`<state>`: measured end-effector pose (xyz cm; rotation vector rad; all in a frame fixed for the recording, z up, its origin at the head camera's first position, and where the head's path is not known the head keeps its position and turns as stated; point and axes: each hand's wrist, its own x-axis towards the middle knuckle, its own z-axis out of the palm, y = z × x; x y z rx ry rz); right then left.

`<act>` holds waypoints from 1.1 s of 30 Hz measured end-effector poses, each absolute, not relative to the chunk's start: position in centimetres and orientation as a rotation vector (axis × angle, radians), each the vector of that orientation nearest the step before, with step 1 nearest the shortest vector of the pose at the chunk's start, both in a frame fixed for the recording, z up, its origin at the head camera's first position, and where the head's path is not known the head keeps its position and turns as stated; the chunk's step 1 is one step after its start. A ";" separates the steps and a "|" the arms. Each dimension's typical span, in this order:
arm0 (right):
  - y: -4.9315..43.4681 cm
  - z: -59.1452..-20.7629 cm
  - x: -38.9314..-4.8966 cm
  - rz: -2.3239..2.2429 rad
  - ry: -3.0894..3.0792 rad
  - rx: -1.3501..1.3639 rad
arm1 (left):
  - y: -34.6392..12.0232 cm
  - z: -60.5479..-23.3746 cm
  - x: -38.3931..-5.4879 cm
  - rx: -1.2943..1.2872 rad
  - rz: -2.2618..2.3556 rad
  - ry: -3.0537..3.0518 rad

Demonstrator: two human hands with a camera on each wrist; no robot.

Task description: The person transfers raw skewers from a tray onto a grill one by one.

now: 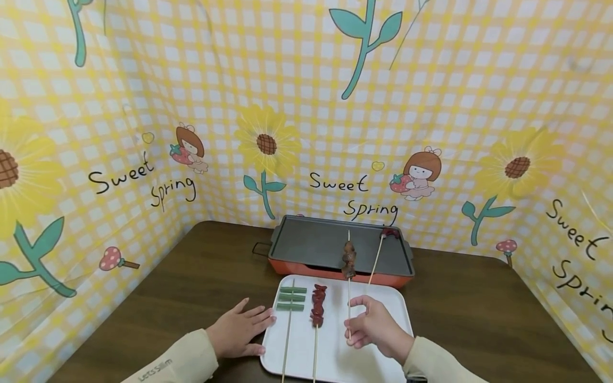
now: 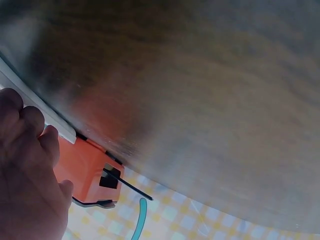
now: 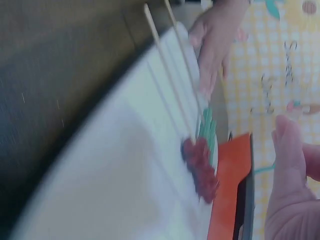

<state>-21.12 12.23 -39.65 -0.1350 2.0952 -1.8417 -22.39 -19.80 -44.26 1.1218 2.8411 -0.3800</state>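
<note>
My right hand [image 1: 378, 327] pinches the thin stick of a skewer of brown meat chunks [image 1: 349, 260], held up over the white tray [image 1: 335, 351], its tip pointing toward the griddle. With fingers spread, my left hand [image 1: 241, 330] touches the tray's left edge. Two skewers lie on the tray: one with green vegetable pieces [image 1: 298, 298], the other with dark red meat [image 1: 318, 306]. Both appear in the right wrist view, where the red meat [image 3: 201, 167] is nearer; the held skewer is not visible there. In the left wrist view, the left hand's fingers [image 2: 32, 120] are beside the tray.
Behind the tray stands an orange-based electric griddle [image 1: 311, 244] with a dark flat plate. A skewer with dark red meat [image 1: 390, 233] lies at its right, its stick reaching over the front edge. The brown wooden table [image 1: 210, 266] meets yellow checked cloth [image 1: 306, 133] behind.
</note>
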 end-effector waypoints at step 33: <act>12.1 -37.8 -29.3 -1.904 2.201 0.100 | -19.7 -44.0 -22.3 1.132 -0.389 2.828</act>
